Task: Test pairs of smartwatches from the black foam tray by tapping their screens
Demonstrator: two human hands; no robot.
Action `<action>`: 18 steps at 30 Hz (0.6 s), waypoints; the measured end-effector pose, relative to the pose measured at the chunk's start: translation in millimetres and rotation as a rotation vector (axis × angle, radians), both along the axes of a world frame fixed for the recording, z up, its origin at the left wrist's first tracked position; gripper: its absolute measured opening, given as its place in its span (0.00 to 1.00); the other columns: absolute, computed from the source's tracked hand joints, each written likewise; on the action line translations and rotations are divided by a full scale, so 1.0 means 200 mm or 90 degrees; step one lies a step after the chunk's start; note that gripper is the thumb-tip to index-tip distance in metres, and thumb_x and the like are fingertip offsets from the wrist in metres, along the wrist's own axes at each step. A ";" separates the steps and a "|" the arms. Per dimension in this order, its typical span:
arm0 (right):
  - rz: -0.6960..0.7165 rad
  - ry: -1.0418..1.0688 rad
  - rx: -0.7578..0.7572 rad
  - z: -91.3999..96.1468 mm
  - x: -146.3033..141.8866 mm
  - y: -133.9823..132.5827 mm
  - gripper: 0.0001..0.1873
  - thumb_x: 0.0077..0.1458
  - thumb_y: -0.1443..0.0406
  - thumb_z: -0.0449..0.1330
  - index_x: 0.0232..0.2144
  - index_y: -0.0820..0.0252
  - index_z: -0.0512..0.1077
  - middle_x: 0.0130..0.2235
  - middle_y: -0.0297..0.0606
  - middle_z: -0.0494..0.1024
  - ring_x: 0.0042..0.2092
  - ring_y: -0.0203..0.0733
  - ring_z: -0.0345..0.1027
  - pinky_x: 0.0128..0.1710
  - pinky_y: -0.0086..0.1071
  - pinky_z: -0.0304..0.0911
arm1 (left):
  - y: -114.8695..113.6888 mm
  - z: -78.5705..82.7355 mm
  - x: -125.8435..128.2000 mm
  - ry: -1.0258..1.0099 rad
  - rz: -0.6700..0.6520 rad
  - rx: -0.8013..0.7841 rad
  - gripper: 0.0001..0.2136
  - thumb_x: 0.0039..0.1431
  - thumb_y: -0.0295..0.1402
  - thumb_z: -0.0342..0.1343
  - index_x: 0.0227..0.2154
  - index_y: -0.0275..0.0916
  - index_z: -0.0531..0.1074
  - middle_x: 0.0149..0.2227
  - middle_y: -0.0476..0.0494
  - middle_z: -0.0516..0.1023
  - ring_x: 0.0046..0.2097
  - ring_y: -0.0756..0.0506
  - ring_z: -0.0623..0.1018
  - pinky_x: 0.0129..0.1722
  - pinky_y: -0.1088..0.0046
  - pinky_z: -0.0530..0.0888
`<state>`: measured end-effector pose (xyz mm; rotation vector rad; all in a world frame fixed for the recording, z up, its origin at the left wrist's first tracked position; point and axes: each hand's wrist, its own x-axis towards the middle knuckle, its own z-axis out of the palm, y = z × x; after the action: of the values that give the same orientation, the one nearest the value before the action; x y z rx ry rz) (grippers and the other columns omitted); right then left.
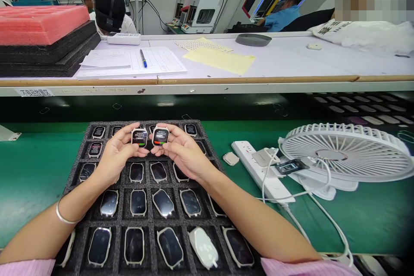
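My left hand (117, 152) grips a smartwatch case (139, 137) by its edges, thumb near the lower side of its lit screen. A second smartwatch case (160, 136) is held in my right hand (183, 150), fingers behind it and thumb at the front. Both screens show white text with coloured bars below, and neither case has a strap. Beneath my hands lies a dark foam tray (121, 224) divided into compartments, with watch cases in them. Most sit screen up and dark; several in the far rows are lit. One case (203, 246) shows a pale face.
Right of the tray are a white power strip (258, 170), cables and a white fan (346, 153) lying face up. A raised shelf (274, 62) crosses behind, bearing foam trays (42, 26), papers (132, 62), a pen (143, 58) and a dark dish (253, 39). Other people sit beyond.
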<state>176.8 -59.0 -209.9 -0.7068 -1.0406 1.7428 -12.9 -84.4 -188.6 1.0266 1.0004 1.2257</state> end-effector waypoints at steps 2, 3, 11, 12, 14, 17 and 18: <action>0.007 0.004 -0.010 0.00 0.00 0.00 0.24 0.47 0.73 0.64 0.48 0.54 0.72 0.42 0.34 0.82 0.33 0.35 0.78 0.40 0.34 0.73 | 0.00 0.00 0.00 -0.001 -0.005 0.002 0.28 0.49 0.29 0.65 0.55 0.38 0.71 0.44 0.44 0.82 0.32 0.48 0.84 0.38 0.68 0.82; 0.011 0.007 -0.017 0.00 0.00 0.00 0.24 0.47 0.73 0.64 0.48 0.54 0.72 0.42 0.35 0.82 0.33 0.35 0.78 0.40 0.34 0.73 | 0.00 0.00 0.00 -0.002 -0.009 0.001 0.28 0.49 0.29 0.65 0.55 0.38 0.71 0.44 0.44 0.82 0.32 0.48 0.84 0.38 0.68 0.82; 0.019 0.022 -0.051 0.01 0.00 -0.01 0.24 0.47 0.73 0.64 0.48 0.55 0.71 0.42 0.35 0.83 0.33 0.36 0.79 0.40 0.34 0.73 | -0.01 -0.01 -0.01 0.003 -0.014 -0.013 0.28 0.49 0.28 0.65 0.56 0.38 0.71 0.41 0.45 0.82 0.32 0.48 0.84 0.37 0.69 0.82; 0.018 0.023 -0.052 0.01 0.00 -0.01 0.24 0.46 0.73 0.64 0.48 0.55 0.71 0.42 0.35 0.83 0.33 0.36 0.79 0.40 0.33 0.73 | -0.01 -0.01 -0.01 0.001 -0.015 -0.012 0.28 0.49 0.28 0.65 0.55 0.38 0.71 0.41 0.45 0.82 0.32 0.48 0.84 0.37 0.69 0.82; 0.018 0.023 -0.051 0.01 0.00 -0.01 0.25 0.46 0.73 0.64 0.48 0.55 0.71 0.42 0.36 0.83 0.33 0.36 0.79 0.39 0.33 0.73 | -0.01 0.00 0.00 -0.002 -0.018 -0.011 0.28 0.49 0.28 0.66 0.55 0.38 0.72 0.41 0.45 0.82 0.32 0.48 0.84 0.37 0.69 0.82; 0.019 0.017 -0.050 0.01 0.00 -0.01 0.24 0.46 0.73 0.64 0.48 0.55 0.71 0.41 0.35 0.83 0.33 0.37 0.79 0.39 0.33 0.73 | -0.01 0.00 0.00 -0.001 -0.019 -0.013 0.27 0.49 0.29 0.66 0.55 0.38 0.72 0.42 0.45 0.82 0.32 0.48 0.83 0.37 0.69 0.82; 0.020 0.015 -0.049 0.01 0.00 -0.01 0.24 0.46 0.73 0.64 0.48 0.55 0.71 0.41 0.35 0.83 0.33 0.37 0.79 0.39 0.33 0.73 | -0.01 0.00 0.00 0.000 -0.020 -0.014 0.27 0.49 0.29 0.66 0.55 0.38 0.72 0.42 0.45 0.82 0.32 0.48 0.84 0.37 0.69 0.82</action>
<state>177.7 -61.2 -207.5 -0.7204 -0.9773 1.8218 -13.6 -85.6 -189.4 1.0218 0.9924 1.1873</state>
